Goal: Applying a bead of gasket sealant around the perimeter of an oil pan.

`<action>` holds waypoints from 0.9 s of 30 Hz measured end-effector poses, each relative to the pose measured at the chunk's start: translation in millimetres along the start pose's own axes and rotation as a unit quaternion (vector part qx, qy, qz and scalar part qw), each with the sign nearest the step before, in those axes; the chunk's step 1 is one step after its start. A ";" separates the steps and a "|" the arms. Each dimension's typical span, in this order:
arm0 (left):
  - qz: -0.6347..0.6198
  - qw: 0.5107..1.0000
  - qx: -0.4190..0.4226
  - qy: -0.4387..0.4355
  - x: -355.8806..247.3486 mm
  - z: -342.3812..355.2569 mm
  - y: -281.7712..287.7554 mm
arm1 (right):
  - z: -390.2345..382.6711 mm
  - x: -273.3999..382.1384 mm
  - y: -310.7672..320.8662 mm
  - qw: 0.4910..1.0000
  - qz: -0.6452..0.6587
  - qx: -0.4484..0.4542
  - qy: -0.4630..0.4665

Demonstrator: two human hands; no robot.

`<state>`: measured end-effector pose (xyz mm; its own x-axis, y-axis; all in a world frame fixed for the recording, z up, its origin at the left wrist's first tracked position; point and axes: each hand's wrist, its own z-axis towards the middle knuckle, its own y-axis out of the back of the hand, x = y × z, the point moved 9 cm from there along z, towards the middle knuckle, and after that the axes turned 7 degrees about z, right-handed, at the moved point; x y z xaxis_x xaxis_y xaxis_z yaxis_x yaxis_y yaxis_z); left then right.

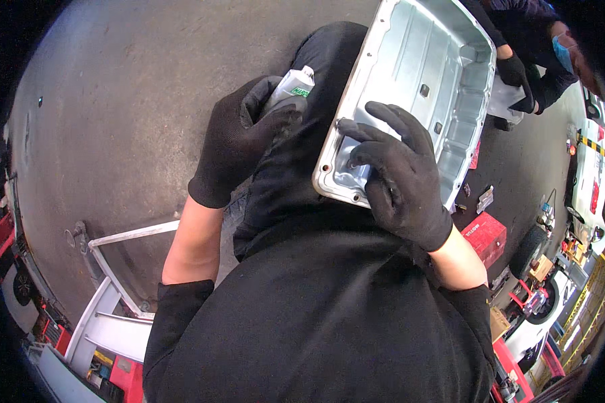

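My left hand (pixel 242 134), in a black glove, is closed round a white squeeze tube (pixel 294 87) with a green label. Its narrow tip points up and away from me. Across my right thigh lies a silver metal oil pan (pixel 410 60), tilted, with its hollow side facing up. Bolt holes run along its flat flange. Over the pan's near left corner is my right hand (pixel 396 161), also gloved in black. Its fingers are bent and apart, and the index fingertip meets the flange. No object shows in that hand.
A co-worker's gloved hand (pixel 514 70) is beyond the pan at the far right, beside a pale metal part (pixel 504 101). A red box (pixel 485 238) stands on the floor to my right. White metal framing (pixel 117 316) is at my left, and a white car (pixel 591 181) is farther right.
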<state>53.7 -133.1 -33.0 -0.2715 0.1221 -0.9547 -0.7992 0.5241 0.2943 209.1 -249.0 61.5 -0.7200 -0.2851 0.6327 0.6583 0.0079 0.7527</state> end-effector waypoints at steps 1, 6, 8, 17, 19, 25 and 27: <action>0.000 1.000 0.000 0.000 -2.0 0.1 1.0 | -0.8 2.6 -1.7 1.000 -0.020 0.010 0.011; 0.020 1.000 0.006 0.006 0.4 -1.0 0.9 | -10.3 9.4 -9.8 0.998 -0.033 0.031 0.046; 0.019 1.000 0.009 0.001 -3.4 0.8 1.0 | -14.6 13.3 -12.9 0.996 -0.046 0.042 0.060; -0.041 0.999 0.022 -0.003 -14.9 0.9 -2.5 | -11.6 11.2 -1.0 0.999 0.002 0.020 0.034; -0.083 0.996 0.041 0.020 -15.3 0.0 -6.8 | -10.8 12.3 -1.9 0.998 0.011 0.036 0.043; 0.042 0.994 0.026 -0.100 -49.1 -5.0 -4.1 | -5.7 -16.9 19.2 0.953 0.293 -0.065 -0.051; 0.079 0.991 0.019 -0.106 -56.9 -7.4 -3.7 | -0.9 -24.4 22.1 0.907 0.407 -0.091 -0.054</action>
<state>68.1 -148.2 20.6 -0.2690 0.3771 -0.8863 -0.7345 0.5149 0.4420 241.3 -242.7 62.5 0.0096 -0.1609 0.9869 0.9999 0.0117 -0.0078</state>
